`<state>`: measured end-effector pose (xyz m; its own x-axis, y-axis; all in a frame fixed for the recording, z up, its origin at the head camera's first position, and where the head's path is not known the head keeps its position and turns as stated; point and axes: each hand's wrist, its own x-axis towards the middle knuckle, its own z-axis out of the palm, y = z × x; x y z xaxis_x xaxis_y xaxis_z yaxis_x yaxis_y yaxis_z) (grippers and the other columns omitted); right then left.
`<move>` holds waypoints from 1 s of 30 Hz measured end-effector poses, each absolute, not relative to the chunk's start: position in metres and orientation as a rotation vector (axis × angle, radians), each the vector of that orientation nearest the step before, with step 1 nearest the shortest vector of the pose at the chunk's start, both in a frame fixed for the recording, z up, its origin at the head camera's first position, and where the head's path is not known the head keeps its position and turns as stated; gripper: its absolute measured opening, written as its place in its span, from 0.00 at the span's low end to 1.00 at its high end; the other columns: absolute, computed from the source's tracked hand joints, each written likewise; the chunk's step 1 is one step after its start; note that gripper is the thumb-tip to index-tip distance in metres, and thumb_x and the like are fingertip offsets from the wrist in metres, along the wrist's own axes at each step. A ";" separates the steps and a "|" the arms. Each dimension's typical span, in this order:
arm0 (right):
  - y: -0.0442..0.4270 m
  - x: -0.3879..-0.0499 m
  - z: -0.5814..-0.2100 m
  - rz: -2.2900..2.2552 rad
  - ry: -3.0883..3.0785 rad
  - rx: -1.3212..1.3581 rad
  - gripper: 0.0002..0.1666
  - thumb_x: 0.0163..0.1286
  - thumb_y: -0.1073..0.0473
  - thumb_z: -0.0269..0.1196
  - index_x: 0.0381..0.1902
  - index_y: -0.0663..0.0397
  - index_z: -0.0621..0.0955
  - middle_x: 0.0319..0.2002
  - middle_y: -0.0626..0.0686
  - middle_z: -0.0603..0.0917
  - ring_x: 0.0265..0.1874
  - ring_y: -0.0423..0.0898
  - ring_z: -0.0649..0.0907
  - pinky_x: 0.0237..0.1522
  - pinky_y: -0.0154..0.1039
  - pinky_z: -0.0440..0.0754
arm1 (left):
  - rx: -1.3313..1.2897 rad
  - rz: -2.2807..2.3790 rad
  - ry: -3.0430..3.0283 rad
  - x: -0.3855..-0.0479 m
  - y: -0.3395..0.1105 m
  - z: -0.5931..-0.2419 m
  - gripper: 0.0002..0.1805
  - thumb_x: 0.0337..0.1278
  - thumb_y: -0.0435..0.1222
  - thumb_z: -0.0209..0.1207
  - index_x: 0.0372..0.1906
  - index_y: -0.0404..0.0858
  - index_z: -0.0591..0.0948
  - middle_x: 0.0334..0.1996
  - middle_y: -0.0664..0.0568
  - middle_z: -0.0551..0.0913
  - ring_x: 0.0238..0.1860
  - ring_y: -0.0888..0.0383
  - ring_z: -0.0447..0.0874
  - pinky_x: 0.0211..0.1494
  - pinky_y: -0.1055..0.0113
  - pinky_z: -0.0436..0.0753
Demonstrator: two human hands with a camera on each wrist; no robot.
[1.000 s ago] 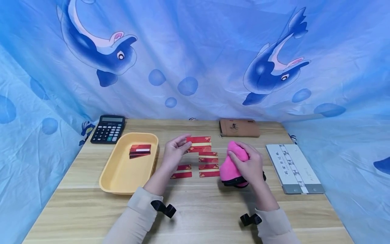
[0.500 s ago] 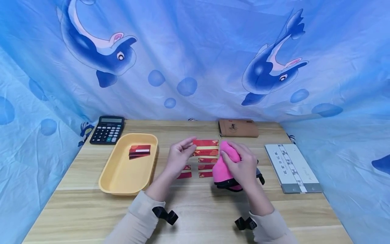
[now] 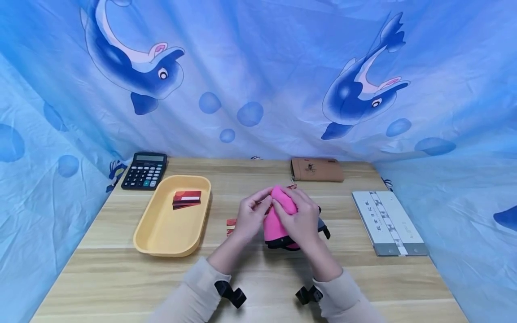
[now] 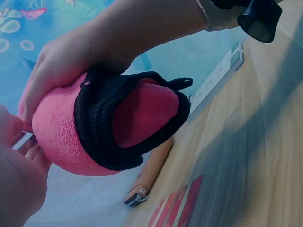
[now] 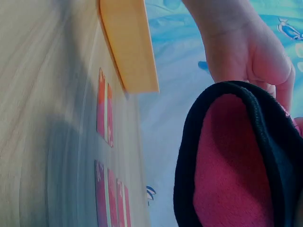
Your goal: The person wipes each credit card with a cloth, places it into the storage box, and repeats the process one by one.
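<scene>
**Pink cloth (image 3: 275,228) held over the middle of the tabletop (image 3: 109,273)**

At the far left, a blue curtain (image 3: 258,58) printed with dolphins starts down the side, then runs behind the whole tabletop. A black calculator (image 3: 144,170) lies in the back left corner, its screen end away from the person. Just beside it, nearer the person, sits a yellow tray (image 3: 171,233); a small overlapping stack of cards (image 3: 186,200) rests inside, toward its far end. To the right of the tray, red cards (image 5: 104,109) with cream stripes lie flat on the tabletop, mostly hidden in the head view by the hands and cloth.

The left hand (image 3: 251,218) is next, its grip narrow: thumb and fingers pinch a thin card (image 4: 22,141), of which only a pale bit shows, right at the cloth's rounded end. The pink cloth stands raised off the tabletop, its black-edged opening facing the person. The right hand (image 3: 300,216) holds it, thumb and fingers closed around the pink part.

Behind the right hand, a brown wallet (image 3: 317,170) lies near the back edge. Farthest right, a white-and-grey book (image 3: 389,223) lies flat and slightly angled.
</scene>
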<state>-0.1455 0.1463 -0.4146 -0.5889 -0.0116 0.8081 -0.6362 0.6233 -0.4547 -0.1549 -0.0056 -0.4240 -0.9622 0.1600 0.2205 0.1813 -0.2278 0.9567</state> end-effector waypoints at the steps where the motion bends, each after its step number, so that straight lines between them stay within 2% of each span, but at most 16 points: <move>1: 0.145 -0.145 -0.415 0.985 -2.015 0.518 0.21 0.55 0.61 0.77 0.48 0.60 0.88 0.39 0.58 0.89 0.33 0.51 0.87 0.26 0.45 0.86 | -0.430 -2.408 -1.930 -0.155 -0.006 -0.424 0.18 0.73 0.28 0.55 0.63 0.26 0.78 0.54 0.34 0.83 0.45 0.62 0.87 0.48 0.66 0.88; 6: 0.148 -0.146 -0.417 0.941 -1.975 0.531 0.20 0.55 0.61 0.77 0.47 0.59 0.89 0.37 0.57 0.89 0.31 0.50 0.87 0.25 0.45 0.85 | -0.391 -2.372 -1.915 -0.155 -0.008 -0.423 0.15 0.69 0.26 0.59 0.57 0.26 0.82 0.49 0.36 0.86 0.39 0.64 0.88 0.42 0.68 0.89; 11: 0.162 -0.152 -0.417 0.857 -1.986 0.387 0.20 0.54 0.60 0.78 0.46 0.59 0.89 0.36 0.58 0.89 0.30 0.53 0.87 0.24 0.47 0.83 | -0.318 -2.312 -1.918 -0.155 -0.011 -0.421 0.14 0.68 0.28 0.61 0.55 0.28 0.83 0.45 0.39 0.86 0.36 0.61 0.88 0.39 0.68 0.89; 15: 0.168 -0.153 -0.416 0.831 -2.015 0.298 0.21 0.55 0.59 0.78 0.47 0.58 0.89 0.38 0.58 0.90 0.35 0.55 0.88 0.31 0.52 0.85 | -0.300 -2.299 -1.922 -0.155 -0.013 -0.421 0.14 0.68 0.30 0.62 0.55 0.29 0.83 0.46 0.39 0.86 0.39 0.55 0.88 0.42 0.67 0.89; 18: 0.163 -0.152 -0.416 0.805 -2.043 0.339 0.21 0.57 0.57 0.77 0.47 0.60 0.89 0.38 0.59 0.89 0.35 0.55 0.87 0.31 0.52 0.85 | -0.322 -2.315 -1.928 -0.154 -0.012 -0.421 0.15 0.68 0.30 0.62 0.56 0.29 0.83 0.48 0.38 0.85 0.45 0.48 0.89 0.44 0.67 0.89; 21: 0.151 -0.148 -0.416 0.812 -2.038 0.443 0.20 0.57 0.57 0.76 0.47 0.60 0.89 0.37 0.58 0.89 0.34 0.55 0.87 0.31 0.51 0.85 | -0.344 -2.354 -1.921 -0.153 -0.010 -0.423 0.15 0.69 0.27 0.59 0.58 0.28 0.82 0.50 0.37 0.85 0.46 0.51 0.89 0.43 0.67 0.89; 25: 0.139 -0.144 -0.417 0.863 -2.015 0.561 0.20 0.57 0.57 0.76 0.48 0.57 0.89 0.37 0.56 0.89 0.34 0.54 0.87 0.34 0.50 0.86 | -0.331 -2.392 -1.909 -0.154 -0.009 -0.424 0.16 0.70 0.23 0.55 0.60 0.27 0.81 0.52 0.36 0.85 0.40 0.64 0.87 0.41 0.70 0.88; 30: 0.145 -0.148 -0.421 0.843 -2.004 0.519 0.20 0.54 0.59 0.78 0.46 0.56 0.90 0.36 0.57 0.89 0.34 0.54 0.88 0.32 0.50 0.85 | -0.288 -2.339 -1.950 -0.157 -0.012 -0.423 0.15 0.70 0.25 0.57 0.57 0.28 0.82 0.47 0.34 0.85 0.37 0.64 0.87 0.44 0.68 0.89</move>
